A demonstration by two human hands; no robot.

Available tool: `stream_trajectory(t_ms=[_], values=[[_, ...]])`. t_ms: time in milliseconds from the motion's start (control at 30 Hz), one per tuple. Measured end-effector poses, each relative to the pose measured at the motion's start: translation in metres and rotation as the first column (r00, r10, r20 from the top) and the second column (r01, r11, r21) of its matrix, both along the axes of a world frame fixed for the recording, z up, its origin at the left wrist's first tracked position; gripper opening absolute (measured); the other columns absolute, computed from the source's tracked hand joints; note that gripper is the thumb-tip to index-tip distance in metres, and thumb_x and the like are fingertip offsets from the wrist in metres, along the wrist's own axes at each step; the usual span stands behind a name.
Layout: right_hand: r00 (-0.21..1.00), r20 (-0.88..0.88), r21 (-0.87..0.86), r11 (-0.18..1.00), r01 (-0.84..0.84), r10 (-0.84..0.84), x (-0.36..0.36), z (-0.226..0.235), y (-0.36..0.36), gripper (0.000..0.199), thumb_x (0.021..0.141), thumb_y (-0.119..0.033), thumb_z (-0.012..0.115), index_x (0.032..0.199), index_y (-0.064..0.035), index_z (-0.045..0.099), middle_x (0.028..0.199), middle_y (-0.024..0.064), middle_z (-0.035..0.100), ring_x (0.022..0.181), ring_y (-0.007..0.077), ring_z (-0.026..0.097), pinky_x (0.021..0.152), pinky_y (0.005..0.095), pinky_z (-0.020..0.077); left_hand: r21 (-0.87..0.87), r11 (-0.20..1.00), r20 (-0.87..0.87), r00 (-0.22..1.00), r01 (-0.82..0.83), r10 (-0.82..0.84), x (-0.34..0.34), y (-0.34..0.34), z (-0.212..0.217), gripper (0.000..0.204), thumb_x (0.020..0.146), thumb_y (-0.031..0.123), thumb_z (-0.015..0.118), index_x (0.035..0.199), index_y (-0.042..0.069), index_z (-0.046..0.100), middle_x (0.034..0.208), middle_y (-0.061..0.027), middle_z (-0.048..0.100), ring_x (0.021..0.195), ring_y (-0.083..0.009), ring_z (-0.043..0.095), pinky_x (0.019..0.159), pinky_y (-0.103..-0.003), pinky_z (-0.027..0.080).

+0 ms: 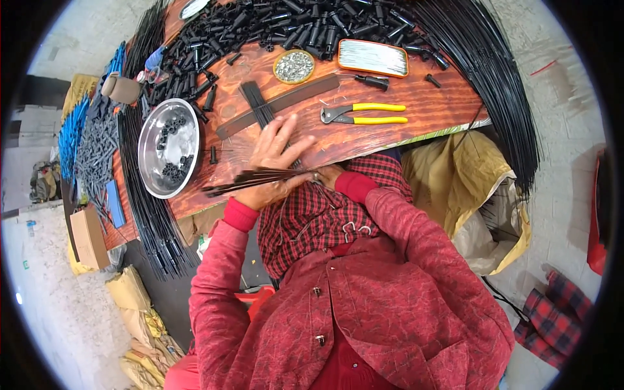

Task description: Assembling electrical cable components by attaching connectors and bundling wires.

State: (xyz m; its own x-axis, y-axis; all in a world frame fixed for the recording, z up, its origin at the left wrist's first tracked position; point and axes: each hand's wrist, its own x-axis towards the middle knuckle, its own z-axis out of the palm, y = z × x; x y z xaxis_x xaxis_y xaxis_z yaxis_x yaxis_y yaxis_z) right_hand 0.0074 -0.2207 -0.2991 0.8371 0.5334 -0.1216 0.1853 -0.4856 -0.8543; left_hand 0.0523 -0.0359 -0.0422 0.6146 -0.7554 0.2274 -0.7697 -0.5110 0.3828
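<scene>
My left hand (273, 146) reaches over the table's front edge, its fingers stretched out and spread. Beneath its fingertips lies a bundle of thin black rods (255, 101), crossing a dark wooden bar (302, 96). A second bundle of thin dark rods (260, 175) passes across my left hand near the thumb. The right end of that bundle goes into my right hand (329, 175), whose fingers are closed round it and partly hidden. On the tabletop to the right are pliers with yellow handles (374, 120).
A metal bowl (147, 175) of small black parts stands left. Farther back are a round tin (293, 67) of small metal pieces, an orange-rimmed tray (373, 58) of thin pale pins and heaped black tubes (312, 26). Long black rods (513, 110) overhang the right edge above a sack (455, 169).
</scene>
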Motion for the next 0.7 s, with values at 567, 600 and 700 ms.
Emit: stream_trajectory(t_ms=[567,600,700], values=[[0.882,0.455,-0.009,0.990,0.139,-0.119,-0.025,0.299,-0.041,0.055,0.074,-0.039,0.080,0.118,-0.0085,0.064,0.100,0.0101,0.065,0.091,0.0285,0.062,0.077,0.0378,0.0495,-0.027,0.999,0.047,0.999,0.024,-0.023,-0.005,-0.002,-0.006,0.068,0.067,0.025,0.083,0.131,0.019,0.060,0.154,-0.0112,0.036,0.140,-0.0381,0.033,0.114,-0.049,0.031],[0.873,0.474,-0.010,0.990,0.140,-0.119,-0.021,0.308,-0.037,0.055,0.074,-0.039,0.080,0.118,-0.0085,0.064,0.100,0.0101,0.065,0.091,0.0285,0.062,0.077,0.0378,0.0495,-0.050,0.997,0.112,0.992,0.057,-0.051,-0.004,-0.003,-0.003,0.060,0.071,0.027,0.080,0.126,0.015,0.061,0.146,-0.0130,0.043,0.135,-0.0375,0.038,0.111,-0.050,0.034],[0.729,0.674,0.187,0.982,-0.010,-0.121,-0.001,0.332,-0.007,0.047,0.070,-0.037,0.081,0.105,-0.0091,0.068,0.095,0.0070,0.060,0.086,0.0285,0.061,0.070,0.0392,0.0478,-0.104,0.994,-0.057,0.998,-0.011,0.005,-0.001,0.000,-0.014,0.049,0.074,0.026,0.078,0.118,0.010,0.062,0.131,-0.0149,0.051,0.125,-0.0366,0.045,0.105,-0.049,0.039]])
